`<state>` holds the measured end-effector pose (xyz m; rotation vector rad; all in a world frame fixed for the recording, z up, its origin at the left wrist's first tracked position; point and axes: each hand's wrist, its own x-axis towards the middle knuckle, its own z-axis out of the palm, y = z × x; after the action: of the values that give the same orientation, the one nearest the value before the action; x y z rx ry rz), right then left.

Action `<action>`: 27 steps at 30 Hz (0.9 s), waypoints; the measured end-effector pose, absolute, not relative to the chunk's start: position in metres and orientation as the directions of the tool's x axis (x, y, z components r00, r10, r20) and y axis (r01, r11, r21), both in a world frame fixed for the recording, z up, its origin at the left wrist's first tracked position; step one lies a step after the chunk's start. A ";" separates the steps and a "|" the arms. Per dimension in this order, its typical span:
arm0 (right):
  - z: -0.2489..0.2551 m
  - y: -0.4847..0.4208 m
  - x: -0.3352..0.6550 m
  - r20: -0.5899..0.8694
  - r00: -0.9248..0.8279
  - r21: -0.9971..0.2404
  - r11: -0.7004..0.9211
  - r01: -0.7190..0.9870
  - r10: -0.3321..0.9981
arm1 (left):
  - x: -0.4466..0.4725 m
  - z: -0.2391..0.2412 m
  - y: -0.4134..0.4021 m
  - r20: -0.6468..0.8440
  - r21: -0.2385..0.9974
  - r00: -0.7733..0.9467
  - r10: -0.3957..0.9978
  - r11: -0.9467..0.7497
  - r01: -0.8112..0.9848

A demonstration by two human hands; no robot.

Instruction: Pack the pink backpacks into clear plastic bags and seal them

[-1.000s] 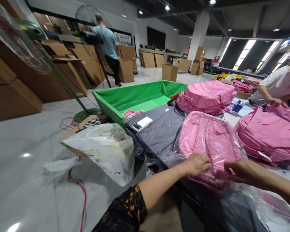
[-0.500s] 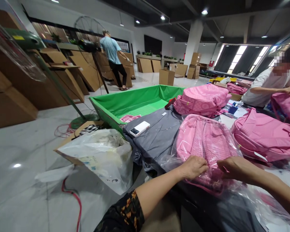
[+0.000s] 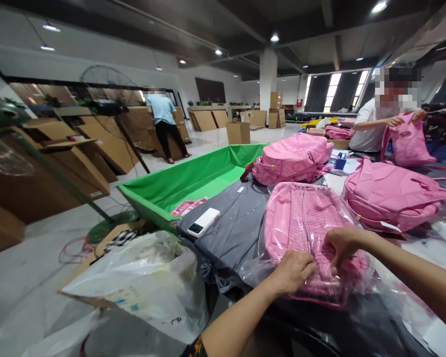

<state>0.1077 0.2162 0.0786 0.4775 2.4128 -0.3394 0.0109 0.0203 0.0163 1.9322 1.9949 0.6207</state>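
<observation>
In front of me a pink backpack point(image 3: 287, 218) lies on the table, inside a clear plastic bag point(image 3: 254, 270). My left hand point(image 3: 294, 270) is closed at the near left part of the backpack, its fingers pinching the plastic. On the right side, my right hand point(image 3: 340, 245) rests over the plastic with fingers bent downward and the thumb lower; its fingertips close on the plastic film. Loose plastic bunches around the backpack's near end. Beyond it sits another pink backpack point(image 3: 295, 153), and a third pink backpack point(image 3: 394, 193) lies to the right, both unwrapped.
A white phone point(image 3: 204, 221) lies on the grey cloth point(image 3: 232, 238). A green bin point(image 3: 193, 181) stands behind the table's left edge. A white plastic sack point(image 3: 144, 282) is at the near left. One person point(image 3: 375, 114) handles a pink bag across the table; another point(image 3: 163, 119) stands near cardboard.
My view has swung to the right and upward. My right hand has moved inward over the plastic, while my left stays at the backpack's near side. The person across has raised a pink bag.
</observation>
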 end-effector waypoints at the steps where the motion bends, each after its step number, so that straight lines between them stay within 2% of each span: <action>1: 0.075 0.220 0.106 -0.674 -0.701 -0.159 0.880 0.447 0.234 | 0.010 0.015 0.020 0.087 0.514 -0.053 0.995 0.001 0.858; 5: 0.061 0.234 0.110 -0.718 -0.674 -0.311 0.786 0.534 0.174 | 0.009 0.012 0.019 0.076 0.593 -0.069 0.995 0.010 0.805; 9: 0.050 0.250 0.124 -0.611 -0.758 -0.400 0.737 0.545 0.229 | 0.009 0.011 0.019 0.076 0.629 -0.085 0.993 0.018 0.777; 11: 0.049 0.258 0.131 -0.479 -0.821 -0.400 0.756 0.519 0.310 | 0.009 0.010 0.020 0.080 0.641 -0.093 0.992 0.020 0.767; 14: 0.051 0.254 0.149 -0.142 -0.866 -0.346 0.796 0.497 0.479 | 0.009 0.009 0.020 0.085 0.646 -0.111 0.990 0.030 0.763; 16: 0.051 0.234 0.168 0.059 -0.845 -0.331 0.809 0.485 0.531 | 0.009 0.009 0.020 0.090 0.649 -0.114 0.989 0.028 0.760; 18: 0.045 0.201 0.189 0.272 -0.850 -0.274 0.883 0.380 0.450 | 0.009 0.010 0.020 0.092 0.654 -0.115 0.989 0.027 0.756; 19: 0.038 0.182 0.199 0.435 -0.847 -0.153 0.952 0.266 0.306 | 0.010 0.010 0.020 0.090 0.655 -0.116 0.989 0.029 0.755; 20: 0.031 0.165 0.207 0.562 -0.813 0.024 0.979 0.201 0.154 | 0.010 0.010 0.020 0.085 0.654 -0.118 0.989 0.034 0.755; 22: 0.011 0.138 0.216 0.645 -0.763 0.304 0.933 0.193 -0.053 | 0.010 0.011 0.020 0.071 0.649 -0.122 0.990 0.047 0.760; 23: 0.001 0.131 0.217 0.644 -0.760 0.375 0.902 0.213 -0.089 | 0.010 0.011 0.020 0.062 0.644 -0.123 0.990 0.054 0.763; 25: -0.017 0.132 0.211 0.610 -0.791 0.381 0.896 0.230 -0.056 | 0.010 0.013 0.020 0.045 0.632 -0.126 0.991 0.069 0.772; 27: -0.028 0.146 0.205 0.557 -0.829 0.284 0.925 0.251 0.054 | 0.010 0.014 0.021 0.028 0.618 -0.133 0.991 0.088 0.781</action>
<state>0.2045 0.1464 -0.0276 0.3134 3.6360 0.6789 0.0098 0.0214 0.0139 1.7435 1.9741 0.7105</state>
